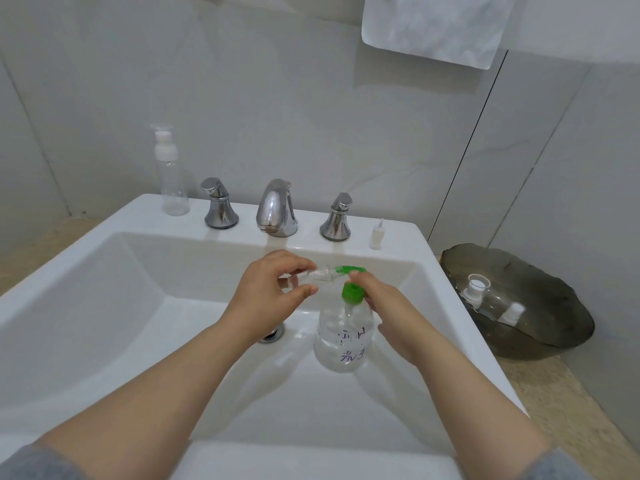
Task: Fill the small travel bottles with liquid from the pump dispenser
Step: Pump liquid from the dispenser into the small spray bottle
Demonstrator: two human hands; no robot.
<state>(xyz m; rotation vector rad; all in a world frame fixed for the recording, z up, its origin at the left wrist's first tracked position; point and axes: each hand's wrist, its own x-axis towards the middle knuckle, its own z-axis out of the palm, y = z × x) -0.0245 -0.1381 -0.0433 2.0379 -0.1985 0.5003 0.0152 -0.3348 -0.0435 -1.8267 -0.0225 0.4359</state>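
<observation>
A clear pump dispenser (pixel 344 336) with a green pump head and purple writing is over the white sink basin (pixel 104 306). My right hand (pixel 384 306) is on its green pump head, fingers curled over the top. My left hand (pixel 273 285) pinches a small clear travel bottle (pixel 320 273) held sideways with its mouth at the green nozzle. A taller empty travel bottle (pixel 171 181) with a white pump cap stands on the sink ledge at the back left. A small white pump insert (pixel 376 235) stands on the ledge at the back right.
A chrome faucet (pixel 277 209) with two handles stands on the ledge behind my hands. A dark glass bowl (pixel 540 271) on the counter to the right holds a clear bottle and white caps. A white towel (pixel 433 26) hangs on the wall above.
</observation>
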